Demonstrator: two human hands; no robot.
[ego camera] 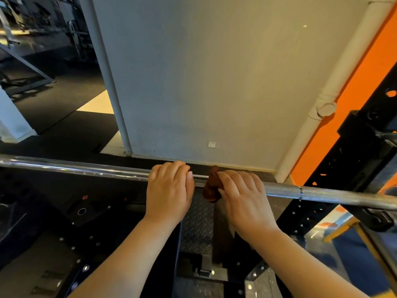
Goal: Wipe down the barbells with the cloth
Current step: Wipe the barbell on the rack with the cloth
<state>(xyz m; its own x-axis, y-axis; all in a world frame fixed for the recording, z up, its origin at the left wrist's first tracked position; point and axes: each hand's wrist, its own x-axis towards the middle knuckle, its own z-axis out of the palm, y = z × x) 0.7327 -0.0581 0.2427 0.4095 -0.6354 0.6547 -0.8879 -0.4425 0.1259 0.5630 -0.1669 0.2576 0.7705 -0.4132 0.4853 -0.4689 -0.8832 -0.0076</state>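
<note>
Fingers (171, 168) wrap barbell (86, 167); right hand (242, 198) seemingly clutches cloth (211, 186).

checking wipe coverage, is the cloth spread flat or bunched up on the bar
Bunched up: the brown cloth is wadded round the barbell, gripped by the right hand, only a small lump showing.

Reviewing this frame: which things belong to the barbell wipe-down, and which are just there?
Part of the job:
- barbell
- cloth, bunched against the bar
- left hand, gripping the barbell
- right hand, holding the cloth

Just there:
- rack upright
- white pipe
- wall socket
- checker-plate panel
</note>
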